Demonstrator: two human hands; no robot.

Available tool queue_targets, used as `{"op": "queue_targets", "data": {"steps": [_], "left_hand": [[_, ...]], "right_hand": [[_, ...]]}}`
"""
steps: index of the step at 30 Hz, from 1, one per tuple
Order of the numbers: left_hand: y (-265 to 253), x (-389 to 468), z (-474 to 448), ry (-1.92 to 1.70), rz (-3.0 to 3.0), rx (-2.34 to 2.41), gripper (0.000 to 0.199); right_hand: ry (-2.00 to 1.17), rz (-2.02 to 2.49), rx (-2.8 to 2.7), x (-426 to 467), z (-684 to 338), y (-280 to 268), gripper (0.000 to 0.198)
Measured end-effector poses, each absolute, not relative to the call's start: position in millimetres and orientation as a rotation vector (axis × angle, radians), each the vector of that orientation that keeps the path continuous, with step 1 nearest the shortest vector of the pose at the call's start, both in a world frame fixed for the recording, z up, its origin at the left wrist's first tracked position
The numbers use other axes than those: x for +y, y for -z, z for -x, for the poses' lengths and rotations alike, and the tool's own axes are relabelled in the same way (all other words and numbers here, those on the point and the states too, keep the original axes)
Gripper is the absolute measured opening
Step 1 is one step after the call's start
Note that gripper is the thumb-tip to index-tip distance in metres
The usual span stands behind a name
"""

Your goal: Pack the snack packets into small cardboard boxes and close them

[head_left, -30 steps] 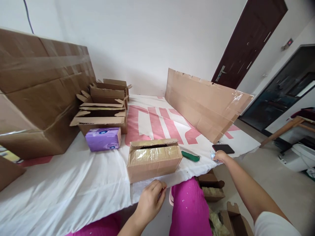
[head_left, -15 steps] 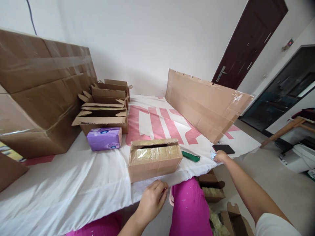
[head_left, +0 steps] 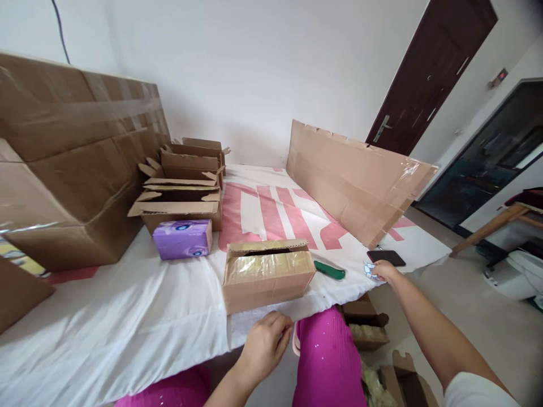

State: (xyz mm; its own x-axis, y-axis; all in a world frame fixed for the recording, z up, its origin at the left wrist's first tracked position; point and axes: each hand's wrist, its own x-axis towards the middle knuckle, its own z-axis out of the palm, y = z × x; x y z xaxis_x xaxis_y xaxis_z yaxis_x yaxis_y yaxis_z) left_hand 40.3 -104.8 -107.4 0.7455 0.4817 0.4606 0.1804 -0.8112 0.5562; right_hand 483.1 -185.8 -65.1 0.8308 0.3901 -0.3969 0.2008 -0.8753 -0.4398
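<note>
A purple tissue pack (head_left: 182,241) rests on the tablecloth (head_left: 169,322); a dark cable (head_left: 61,31) hangs well left of a maroon door (head_left: 435,65).

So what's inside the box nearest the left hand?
The box shows only a dark slit before its far flap; the rest is closed over, so any contents can't be seen.

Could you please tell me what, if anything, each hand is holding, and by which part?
The right hand pinches a small blue-and-white item by its right end. Whether the left hand holds anything cannot be told.
</note>
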Motion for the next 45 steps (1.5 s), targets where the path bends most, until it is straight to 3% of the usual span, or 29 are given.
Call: {"op": "queue_targets", "data": {"steps": [15, 18, 21, 22, 27, 37, 42, 45], "left_hand": [[111.1, -102.4, -41.1, -0.86, -2.399, 0.507, 0.014], [109.4, -105.1, -41.7, -0.887, -2.237, 0.522, 0.013], [104.3, -117.7, -46.7, -0.868, -1.884, 0.591, 0.005], [102.8, -123.9, -49.9, -0.847, -1.713, 0.604, 0.003], [108.7, -150.9, -66.9, -0.643, -0.839, 0.481, 0.041], [139.2, -151.4, -0.5, -0.806, -0.524, 0.662, 0.029], [103.8, -132.3, 65.4, -0.967, -0.532, 0.773, 0.019], [50.6, -86.6, 123.5, -1.19, -0.667, 1.06, 0.014]], "right_hand": [[-0.612, 2.27, -0.506, -183.0, -456.0, 45.0, 0.022], [-0.658, 2.113, -0.667, -183.0, -427.3, 28.0, 0.018], [-0.799, 1.941, -0.882, -184.7, -371.4, 21.8, 0.028], [-0.866, 1.882, -0.968, -186.3, -348.4, 23.5, 0.029], [-1.116, 1.582, -1.45, -195.9, -242.0, 55.3, 0.016], [-1.064, 1.36, -1.769, -167.5, -143.1, 118.8, 0.022], [-1.266, 1.194, -1.765, -146.2, -114.2, 111.6, 0.032], [-1.128, 1.205, -1.76, -133.4, -122.4, 111.5, 0.022]]}}
